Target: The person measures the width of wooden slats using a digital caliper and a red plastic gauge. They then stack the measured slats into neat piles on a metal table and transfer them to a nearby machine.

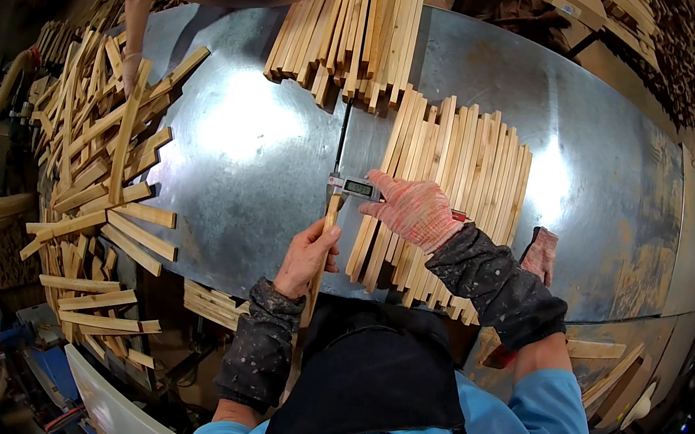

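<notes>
The bare left hand [306,257] is closed around a thin wooden stick [323,253], held upright with its top end set in the measuring faces of a digital caliper [350,186]. Just to the right, the gloved right hand [412,210] rests half curled on the caliper's body beside its small display; whether its fingers fully grip the tool cannot be told, since the glove hides them. The stick could tilt between the faces if the left hand's hold loosens, which would likely spoil the reading, and the caliper's long beam, reaching away over the metal-topped desk [258,160], could slide on that smooth sheet if the right hand presses unevenly. Under and beyond the right hand lies a neat row of like sticks [460,171]; a nudge from the sleeve could push them out of line. Farther ahead sits a second stacked batch [352,27]. Away to the left, a loose heap of sticks [104,147] spills over the desk edge, where another person's hand [130,71] reaches in. No boxes, bins or trays show.
</notes>
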### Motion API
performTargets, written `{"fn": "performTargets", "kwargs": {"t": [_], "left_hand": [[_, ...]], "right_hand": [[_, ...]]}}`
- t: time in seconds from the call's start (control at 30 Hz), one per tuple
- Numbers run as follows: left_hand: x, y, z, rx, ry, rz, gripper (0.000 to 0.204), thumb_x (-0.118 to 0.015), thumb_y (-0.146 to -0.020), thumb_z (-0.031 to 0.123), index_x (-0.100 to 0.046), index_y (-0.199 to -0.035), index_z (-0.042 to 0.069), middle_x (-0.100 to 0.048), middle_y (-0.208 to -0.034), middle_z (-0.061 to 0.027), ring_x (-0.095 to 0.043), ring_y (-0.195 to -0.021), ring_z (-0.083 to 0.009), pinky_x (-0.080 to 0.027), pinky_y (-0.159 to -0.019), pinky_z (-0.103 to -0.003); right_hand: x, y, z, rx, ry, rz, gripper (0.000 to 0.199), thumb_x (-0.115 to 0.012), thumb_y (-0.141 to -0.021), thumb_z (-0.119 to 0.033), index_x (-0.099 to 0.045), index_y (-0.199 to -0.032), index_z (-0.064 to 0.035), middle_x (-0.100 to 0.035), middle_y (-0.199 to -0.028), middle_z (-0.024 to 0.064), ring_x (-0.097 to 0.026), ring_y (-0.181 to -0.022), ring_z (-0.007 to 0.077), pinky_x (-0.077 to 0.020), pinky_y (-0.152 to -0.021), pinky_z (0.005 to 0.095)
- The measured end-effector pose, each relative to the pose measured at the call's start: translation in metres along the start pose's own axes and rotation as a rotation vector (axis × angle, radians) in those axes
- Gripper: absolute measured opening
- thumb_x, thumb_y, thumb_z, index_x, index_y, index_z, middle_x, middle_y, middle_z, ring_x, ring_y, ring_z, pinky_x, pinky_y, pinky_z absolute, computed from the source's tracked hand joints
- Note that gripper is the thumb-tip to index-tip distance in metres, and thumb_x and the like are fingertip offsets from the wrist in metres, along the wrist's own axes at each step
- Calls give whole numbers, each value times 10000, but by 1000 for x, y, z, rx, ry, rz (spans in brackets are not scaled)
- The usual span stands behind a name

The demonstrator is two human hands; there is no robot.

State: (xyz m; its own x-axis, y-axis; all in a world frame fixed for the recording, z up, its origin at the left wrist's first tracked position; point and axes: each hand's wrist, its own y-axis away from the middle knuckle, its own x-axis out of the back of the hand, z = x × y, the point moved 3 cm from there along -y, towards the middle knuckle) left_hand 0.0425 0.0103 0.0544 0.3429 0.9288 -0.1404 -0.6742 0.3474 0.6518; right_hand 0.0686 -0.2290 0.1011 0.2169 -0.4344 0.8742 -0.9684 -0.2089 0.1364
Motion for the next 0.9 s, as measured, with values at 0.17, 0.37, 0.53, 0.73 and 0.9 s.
{"fn": "performTargets", "kwargs": {"t": [0.17,0.37,0.53,0.73,0.9], "left_hand": [[2,-4,-6,-5,-14,-2,396,-659,-1053,448,-648,-1139,61,-604,-836,-6,-621,-666,-122,-582,-651,-322],[0,-5,-7,-6,-22,-5,392,-649,-1060,444,-651,-1149,63,-600,-840,-4,-621,-673,-121,-579,-656,-318],[0,-6,-10,7,-38,-14,572,-680,-1031,489,-622,-1436,88,-573,-870,13,-588,-685,-77,-573,-655,-281],[-3,-6,-9,9,-60,-20,435,-643,-1067,409,-632,-1332,65,-594,-883,6,-613,-726,-115,-581,-702,-312],[-2,-5,-12,-70,10,-73,542,-652,-1063,361,-548,-1482,34,-625,-923,-9,-635,-766,-124,-581,-733,-309]], "right_hand": [[-5,1,1,14,22,11,692,-757,-899,-541,-647,-1361,-38,-778,-991,191,-766,-838,327,-601,-683,410],[-8,5,5,70,24,83,696,-723,-924,-547,-626,-1386,-36,-776,-1033,181,-764,-891,332,-600,-720,414],[-5,5,6,-38,-10,-48,692,-682,-959,-547,-598,-1414,-31,-773,-1094,170,-757,-975,340,-598,-777,428],[-13,8,14,-13,-56,37,677,-698,-948,-546,-609,-1389,-41,-774,-1040,173,-756,-932,346,-594,-741,430],[-11,13,19,22,-106,125,646,-701,-949,-536,-622,-1369,-52,-770,-991,161,-756,-890,338,-592,-722,424]]}}
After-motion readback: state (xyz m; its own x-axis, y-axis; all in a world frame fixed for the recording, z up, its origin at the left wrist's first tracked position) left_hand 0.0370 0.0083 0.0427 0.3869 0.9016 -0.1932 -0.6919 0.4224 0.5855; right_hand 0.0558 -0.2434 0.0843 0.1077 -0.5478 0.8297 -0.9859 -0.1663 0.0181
